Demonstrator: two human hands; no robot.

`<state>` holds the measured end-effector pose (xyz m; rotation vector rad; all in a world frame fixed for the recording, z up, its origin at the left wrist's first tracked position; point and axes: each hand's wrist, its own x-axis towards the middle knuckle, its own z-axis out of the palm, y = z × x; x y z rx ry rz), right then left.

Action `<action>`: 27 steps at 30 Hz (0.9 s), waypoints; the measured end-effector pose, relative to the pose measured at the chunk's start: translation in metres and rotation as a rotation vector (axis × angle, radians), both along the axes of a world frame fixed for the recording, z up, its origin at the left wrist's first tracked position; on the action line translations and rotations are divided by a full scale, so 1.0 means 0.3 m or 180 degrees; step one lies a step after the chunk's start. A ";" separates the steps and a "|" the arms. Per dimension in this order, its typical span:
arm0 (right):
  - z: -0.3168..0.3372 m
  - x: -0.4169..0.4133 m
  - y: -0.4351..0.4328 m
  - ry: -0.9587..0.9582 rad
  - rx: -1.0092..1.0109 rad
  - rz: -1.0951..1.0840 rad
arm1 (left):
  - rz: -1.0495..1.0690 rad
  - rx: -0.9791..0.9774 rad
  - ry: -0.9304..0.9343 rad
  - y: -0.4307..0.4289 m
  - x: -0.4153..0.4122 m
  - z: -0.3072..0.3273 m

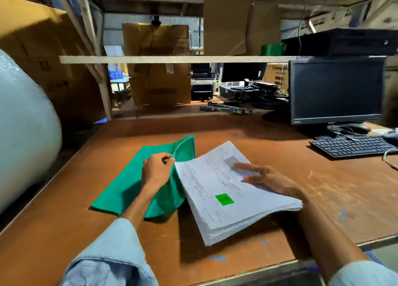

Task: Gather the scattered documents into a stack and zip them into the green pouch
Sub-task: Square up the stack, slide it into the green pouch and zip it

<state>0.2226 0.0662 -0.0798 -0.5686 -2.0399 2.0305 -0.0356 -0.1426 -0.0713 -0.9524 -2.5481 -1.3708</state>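
Stack (226,191): papers gathered, raised above the table (336,191), tilted; long axis seems to run 10 to 4 o'clock, leading edge at the pouch mouth.
Pouch (127,186): at 9 o'clock of the stack, unzipped.
Left hand (157,169): I pinch the pouch lip up.
Right hand (269,180): I grip the stack's 3 o'clock edge.
Left to do: slide in, zip.
Keyboard (351,146): 2 o'clock.
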 end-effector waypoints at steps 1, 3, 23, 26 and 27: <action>0.009 -0.007 0.002 -0.0067 0.0219 -0.0012 | -0.0096 -0.0095 0.0094 0.000 0.005 -0.002; 0.032 -0.023 0.009 -0.0075 0.0564 -0.0162 | -0.0355 -0.0313 0.0226 0.002 0.022 -0.002; -0.015 -0.069 0.028 -0.0342 0.0996 -0.1360 | -0.1184 -0.1792 -0.0396 -0.045 0.160 0.102; -0.006 -0.066 0.022 -0.0352 0.0963 -0.1439 | -0.1375 -0.1472 -0.0699 -0.064 0.167 0.113; -0.004 -0.064 0.020 -0.0344 0.0921 -0.1466 | -0.1419 -0.1366 -0.0838 -0.065 0.166 0.114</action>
